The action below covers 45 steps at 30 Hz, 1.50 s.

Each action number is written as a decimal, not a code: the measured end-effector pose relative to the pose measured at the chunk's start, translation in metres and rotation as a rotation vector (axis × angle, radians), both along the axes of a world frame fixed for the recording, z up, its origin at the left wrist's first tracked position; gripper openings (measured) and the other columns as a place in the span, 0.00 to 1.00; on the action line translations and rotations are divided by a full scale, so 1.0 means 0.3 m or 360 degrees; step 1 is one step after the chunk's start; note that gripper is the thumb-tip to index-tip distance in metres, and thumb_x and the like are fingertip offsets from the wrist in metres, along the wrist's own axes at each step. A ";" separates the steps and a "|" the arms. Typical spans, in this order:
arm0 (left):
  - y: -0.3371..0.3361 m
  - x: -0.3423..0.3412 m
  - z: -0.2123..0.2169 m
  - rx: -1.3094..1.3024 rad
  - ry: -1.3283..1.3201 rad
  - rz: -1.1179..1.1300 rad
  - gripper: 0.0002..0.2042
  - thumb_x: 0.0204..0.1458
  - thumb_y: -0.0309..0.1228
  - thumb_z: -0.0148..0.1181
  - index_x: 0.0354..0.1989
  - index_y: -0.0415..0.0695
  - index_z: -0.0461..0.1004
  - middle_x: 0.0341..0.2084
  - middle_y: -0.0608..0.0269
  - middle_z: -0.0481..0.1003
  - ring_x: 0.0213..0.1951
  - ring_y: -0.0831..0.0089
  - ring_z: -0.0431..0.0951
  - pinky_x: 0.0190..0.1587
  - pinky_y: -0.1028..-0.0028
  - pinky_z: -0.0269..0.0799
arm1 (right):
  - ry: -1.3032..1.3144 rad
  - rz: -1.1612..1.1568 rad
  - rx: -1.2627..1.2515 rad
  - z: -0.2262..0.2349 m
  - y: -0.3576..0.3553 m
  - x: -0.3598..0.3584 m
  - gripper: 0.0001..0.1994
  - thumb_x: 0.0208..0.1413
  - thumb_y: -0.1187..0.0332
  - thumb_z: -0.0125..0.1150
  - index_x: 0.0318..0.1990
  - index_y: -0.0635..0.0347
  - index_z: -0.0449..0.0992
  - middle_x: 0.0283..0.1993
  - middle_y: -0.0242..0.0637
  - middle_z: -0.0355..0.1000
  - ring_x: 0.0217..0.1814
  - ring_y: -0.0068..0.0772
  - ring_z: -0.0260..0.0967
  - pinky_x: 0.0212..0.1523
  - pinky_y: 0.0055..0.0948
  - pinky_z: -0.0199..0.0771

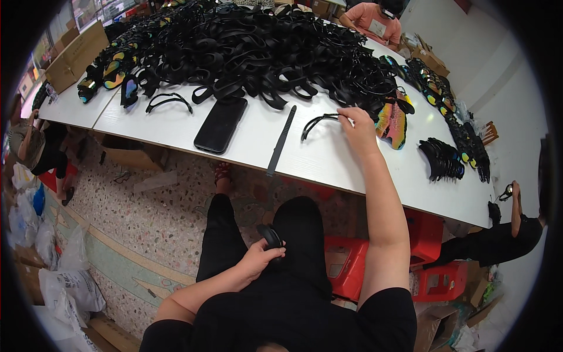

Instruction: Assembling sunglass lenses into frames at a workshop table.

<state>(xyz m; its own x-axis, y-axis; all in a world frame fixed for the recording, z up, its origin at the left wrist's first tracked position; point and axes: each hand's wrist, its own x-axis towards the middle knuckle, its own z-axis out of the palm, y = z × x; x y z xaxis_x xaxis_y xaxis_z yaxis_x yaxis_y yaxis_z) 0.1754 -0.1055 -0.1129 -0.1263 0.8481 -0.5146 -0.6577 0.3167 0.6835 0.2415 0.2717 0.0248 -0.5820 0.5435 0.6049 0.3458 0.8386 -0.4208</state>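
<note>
Over the white table (334, 158), my right hand (358, 130) pinches the end of a thin, curved black goggle frame (315, 124). Down at my lap, my left hand (258, 259) is closed on a black looped band (271, 236), partly hidden by the fingers. To the left of the frame lies a ribbed black strap (280, 142), stretching to the table's front edge. Orange-yellow mirrored lenses (390, 123) lie just right of my right hand. Another curved black frame (170, 102) rests farther left.
A dark phone (221, 125) lies near the table edge. Behind it spreads a large heap of black straps (252, 56). A row of black curved pieces (441, 159) sits at right. Red stools (346, 267) stand below the table. Other people work at the far side, left and right.
</note>
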 end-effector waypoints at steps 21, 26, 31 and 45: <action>0.011 0.030 -0.007 0.0030 0.0093 -0.0069 0.15 0.55 0.27 0.65 0.50 0.38 0.73 0.40 0.64 0.75 0.42 0.76 0.77 0.50 0.76 0.71 | 0.0344 0.0109 -0.0405 -0.056 -0.509 0.267 0.16 0.44 0.74 0.73 0.38 0.59 0.71 0.40 0.33 0.66 0.27 0.21 0.56 0.30 0.20 0.63; 0.023 0.043 -0.015 0.0012 0.0088 -0.0015 0.14 0.56 0.26 0.64 0.50 0.37 0.74 0.40 0.62 0.77 0.43 0.75 0.78 0.51 0.76 0.72 | 0.0847 0.0367 -0.1053 -0.257 -0.793 0.349 0.10 0.59 0.75 0.61 0.45 0.59 0.66 0.41 0.29 0.63 0.33 0.17 0.57 0.37 0.18 0.62; 0.107 0.056 0.008 0.0184 0.0297 -0.0079 0.14 0.54 0.25 0.63 0.48 0.37 0.75 0.40 0.63 0.78 0.44 0.73 0.79 0.52 0.72 0.73 | 0.1185 0.0074 -0.1894 -0.361 -0.935 0.391 0.12 0.68 0.75 0.48 0.57 0.59 0.64 0.36 0.30 0.66 0.25 0.14 0.60 0.24 0.15 0.64; 0.154 0.122 0.018 0.0151 0.0102 -0.0178 0.13 0.55 0.23 0.61 0.49 0.37 0.75 0.44 0.63 0.77 0.46 0.74 0.77 0.55 0.72 0.70 | 0.0874 -0.0059 -0.1466 -0.434 -0.959 0.393 0.14 0.68 0.73 0.51 0.57 0.66 0.73 0.35 0.30 0.73 0.29 0.15 0.65 0.31 0.16 0.67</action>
<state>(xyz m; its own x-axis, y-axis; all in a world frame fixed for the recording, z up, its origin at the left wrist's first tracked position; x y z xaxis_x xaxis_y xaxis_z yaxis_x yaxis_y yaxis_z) 0.2121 -0.0594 -0.1075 -0.0585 0.9031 -0.4254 -0.5759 0.3175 0.7533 0.3595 -0.0160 -0.1056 -0.3289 0.9359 0.1266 -0.0642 0.1116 -0.9917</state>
